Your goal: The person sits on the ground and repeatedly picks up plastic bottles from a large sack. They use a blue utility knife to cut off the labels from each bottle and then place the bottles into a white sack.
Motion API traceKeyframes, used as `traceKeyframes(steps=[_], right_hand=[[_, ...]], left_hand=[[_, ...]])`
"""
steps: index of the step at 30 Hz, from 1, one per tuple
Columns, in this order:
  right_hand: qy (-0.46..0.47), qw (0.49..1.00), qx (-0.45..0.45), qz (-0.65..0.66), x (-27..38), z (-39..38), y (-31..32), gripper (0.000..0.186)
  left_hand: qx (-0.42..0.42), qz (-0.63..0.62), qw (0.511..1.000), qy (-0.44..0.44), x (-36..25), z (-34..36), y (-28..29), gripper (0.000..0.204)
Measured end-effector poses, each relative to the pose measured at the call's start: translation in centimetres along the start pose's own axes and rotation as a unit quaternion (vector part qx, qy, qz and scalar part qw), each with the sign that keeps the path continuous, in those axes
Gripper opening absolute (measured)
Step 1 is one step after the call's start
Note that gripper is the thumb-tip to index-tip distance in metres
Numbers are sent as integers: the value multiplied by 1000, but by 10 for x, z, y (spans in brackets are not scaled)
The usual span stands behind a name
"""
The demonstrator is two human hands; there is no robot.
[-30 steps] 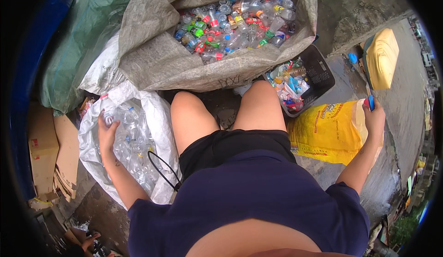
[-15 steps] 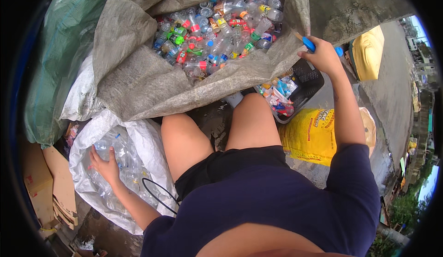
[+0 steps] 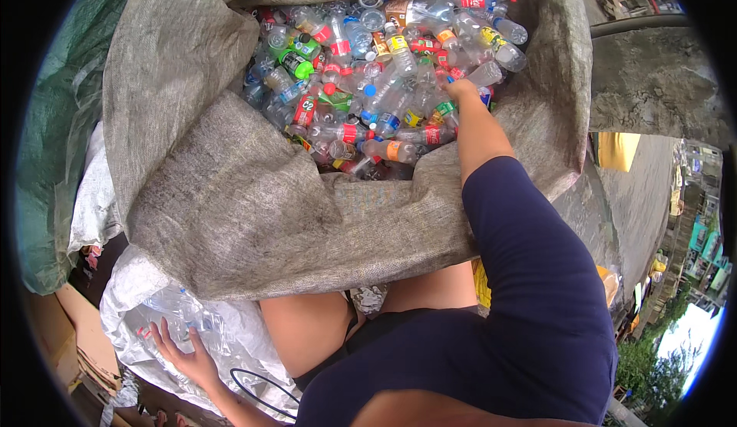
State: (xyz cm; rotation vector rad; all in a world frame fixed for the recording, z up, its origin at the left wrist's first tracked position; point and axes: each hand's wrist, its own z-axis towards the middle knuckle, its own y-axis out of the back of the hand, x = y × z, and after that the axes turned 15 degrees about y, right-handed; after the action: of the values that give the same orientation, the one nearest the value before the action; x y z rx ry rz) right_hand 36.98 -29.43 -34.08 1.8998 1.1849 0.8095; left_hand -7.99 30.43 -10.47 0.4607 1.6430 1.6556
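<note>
My right arm stretches forward over a large grey woven sack (image 3: pixel 223 220), its mouth spread wide and full of plastic bottles (image 3: pixel 384 89). At the right of the pile, my right hand (image 3: pixel 462 91) is closed, with a bit of a blue-handled knife (image 3: pixel 451 80) at its fingers; the rest of the knife is hidden. Around that hand lie clear bottles with red, orange and green labels. My left hand (image 3: pixel 190 359) has its fingers spread and holds nothing. It hovers at the white sack (image 3: pixel 130 335), which contains clear bottles (image 3: pixel 173 304).
A green sack (image 3: pixel 54 135) stands at the far left, above some cardboard (image 3: pixel 77 327). My thighs (image 3: pixel 307 327) are under the grey sack's near edge. A thin black loop (image 3: pixel 246 389) rests by the white sack. A yellow bundle (image 3: pixel 618 151) lies to the right.
My right hand has gone from the sack's right rim into the bottle pile. The view has shifted forward, and the sack's near edge now covers the basket. My left hand stays open.
</note>
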Motion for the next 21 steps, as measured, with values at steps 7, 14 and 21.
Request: traceKeyframes(steps=[7, 14, 21], right_hand=[[-44, 993, -49, 100, 1, 13, -20, 62], [7, 869, -9, 495, 1, -88, 87, 48], [309, 674, -30, 671, 59, -309, 140, 43]], left_hand=[[37, -19, 999, -9, -51, 22, -22, 49], [144, -330, 933, -13, -125, 35, -25, 50], [494, -580, 648, -20, -303, 5, -28, 58]])
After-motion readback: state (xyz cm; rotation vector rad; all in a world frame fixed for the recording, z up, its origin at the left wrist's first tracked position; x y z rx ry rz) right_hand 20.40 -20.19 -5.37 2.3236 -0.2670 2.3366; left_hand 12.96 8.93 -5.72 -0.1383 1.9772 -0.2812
